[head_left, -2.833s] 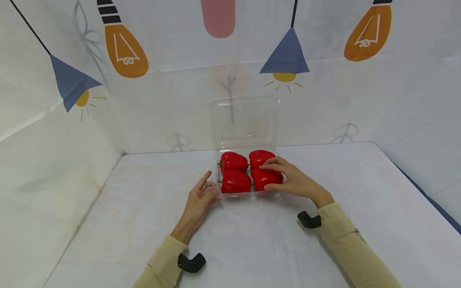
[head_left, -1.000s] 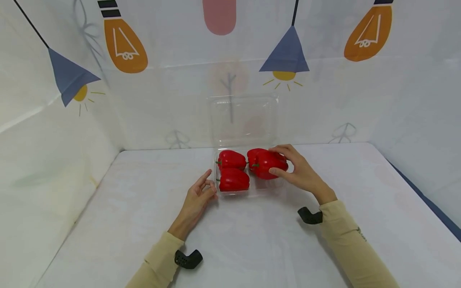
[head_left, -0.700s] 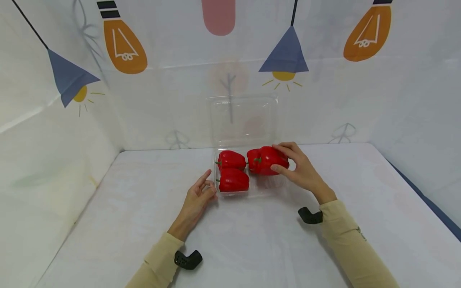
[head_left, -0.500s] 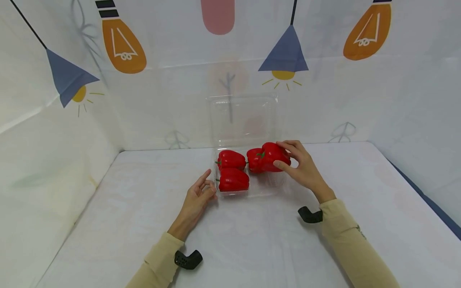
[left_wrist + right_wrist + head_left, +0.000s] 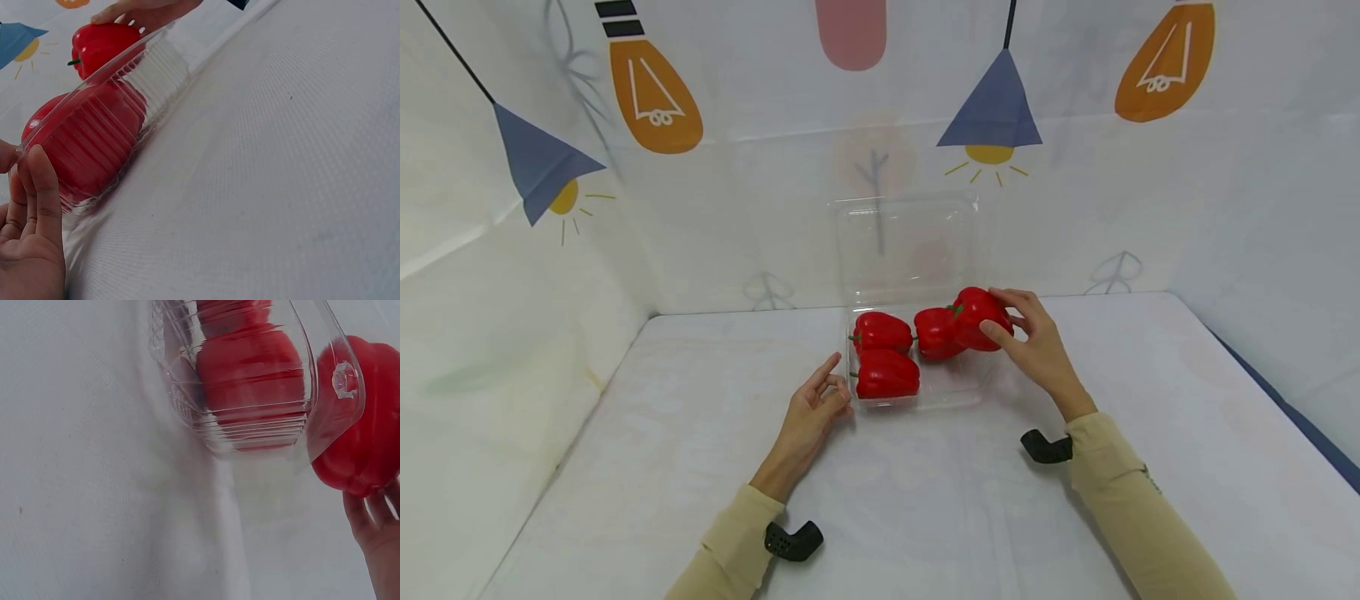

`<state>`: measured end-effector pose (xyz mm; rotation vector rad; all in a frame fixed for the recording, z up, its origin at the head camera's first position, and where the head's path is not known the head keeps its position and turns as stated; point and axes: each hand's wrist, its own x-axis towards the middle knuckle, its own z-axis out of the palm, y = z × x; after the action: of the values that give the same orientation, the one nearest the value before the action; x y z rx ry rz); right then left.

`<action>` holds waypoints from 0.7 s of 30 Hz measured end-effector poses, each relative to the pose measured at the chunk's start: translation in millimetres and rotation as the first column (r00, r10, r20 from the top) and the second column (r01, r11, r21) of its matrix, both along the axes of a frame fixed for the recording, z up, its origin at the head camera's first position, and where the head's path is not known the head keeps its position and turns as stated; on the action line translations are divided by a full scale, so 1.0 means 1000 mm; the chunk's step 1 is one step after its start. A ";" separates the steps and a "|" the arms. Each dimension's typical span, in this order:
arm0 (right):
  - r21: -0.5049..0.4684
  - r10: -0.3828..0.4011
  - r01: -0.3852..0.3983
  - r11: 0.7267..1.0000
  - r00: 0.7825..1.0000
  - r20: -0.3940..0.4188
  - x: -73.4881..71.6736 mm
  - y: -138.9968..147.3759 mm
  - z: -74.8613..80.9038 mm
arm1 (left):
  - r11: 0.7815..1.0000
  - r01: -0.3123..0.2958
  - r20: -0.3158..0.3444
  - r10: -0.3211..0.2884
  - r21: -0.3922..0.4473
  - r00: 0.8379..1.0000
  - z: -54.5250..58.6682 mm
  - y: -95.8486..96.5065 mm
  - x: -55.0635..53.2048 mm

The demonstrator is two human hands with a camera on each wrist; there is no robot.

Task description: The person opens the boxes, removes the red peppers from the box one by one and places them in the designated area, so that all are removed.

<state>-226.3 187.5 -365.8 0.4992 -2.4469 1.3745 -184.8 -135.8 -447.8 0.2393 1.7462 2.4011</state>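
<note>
My right hand (image 5: 1033, 337) grips a red bell pepper (image 5: 979, 317) with a green stem, fingers behind it and thumb in front. The pepper is raised over the right side of a clear plastic container (image 5: 951, 398), as the left wrist view also shows. Three other red bell peppers lie inside: one at the back left (image 5: 882, 332), another at the front left (image 5: 887, 375), and the third at the back right (image 5: 934, 335), partly hidden by the held pepper. With thumb and fingers my left hand (image 5: 31, 231) pinches the container's rim (image 5: 69, 94) at its left front corner.
The container's hinged lid (image 5: 910, 246) stands raised at the back, near the printed wall sheet (image 5: 760, 208). A white cloth (image 5: 910, 508) covers the table. Black curved wrist pieces (image 5: 795, 542) stick out beside both sleeves.
The right hand has lifted the front-right pepper from its place in the container and moved it up, back and to the right, past the back-right pepper. The left hand stays at the container's corner.
</note>
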 end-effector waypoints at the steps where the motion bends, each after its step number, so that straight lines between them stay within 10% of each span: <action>1: -0.002 -0.013 0.013 1.000 1.000 0.013 0.000 0.000 0.000 | 1.000 0.000 0.000 0.000 -0.001 1.000 0.000 0.000 0.000; 21: -0.216 -0.071 0.098 0.972 0.989 0.126 -0.030 0.026 -0.035 | 1.000 -0.009 0.011 0.009 -0.004 1.000 0.000 0.001 0.000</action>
<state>-256.5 213.5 -400.9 0.2645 -2.3332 1.6576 -185.1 -135.1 -448.2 0.2176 1.7517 2.4001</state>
